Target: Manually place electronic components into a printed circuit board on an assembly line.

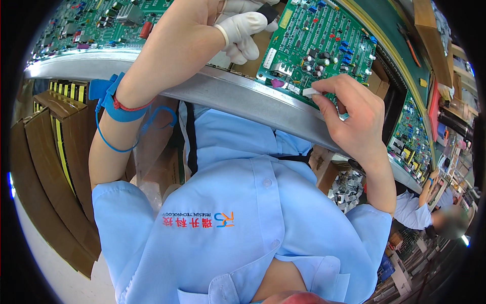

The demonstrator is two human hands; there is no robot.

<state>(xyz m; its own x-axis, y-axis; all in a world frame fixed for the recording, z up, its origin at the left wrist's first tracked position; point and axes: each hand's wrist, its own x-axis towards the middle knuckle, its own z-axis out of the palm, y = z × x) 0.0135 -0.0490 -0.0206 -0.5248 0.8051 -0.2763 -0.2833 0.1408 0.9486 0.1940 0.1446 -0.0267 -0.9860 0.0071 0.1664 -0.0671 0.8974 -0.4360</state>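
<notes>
My left hand (225, 33) is at the top middle, with white finger cots on several fingers. Its fingers are closed on a small black block-shaped part (268, 12), just left of a green circuit board (291, 43). On the board stand black capacitors (319, 62), blue components (347, 49) and a metal heat sink (281, 69). My right hand (354, 109) reaches over the board's near edge. Thumb and forefinger pinch a small white plastic part (310, 92), beside a purple component (277, 83). Whether this part touches the board I cannot tell.
A metal rail (248, 93) runs along the near edge. More circuit boards lie at the left (96, 25) and right (410, 137). A blue wrist strap (124, 104) with a cord is on my left arm. Cardboard (55, 152) stands at lower left; a co-worker (412, 210) sits at right.
</notes>
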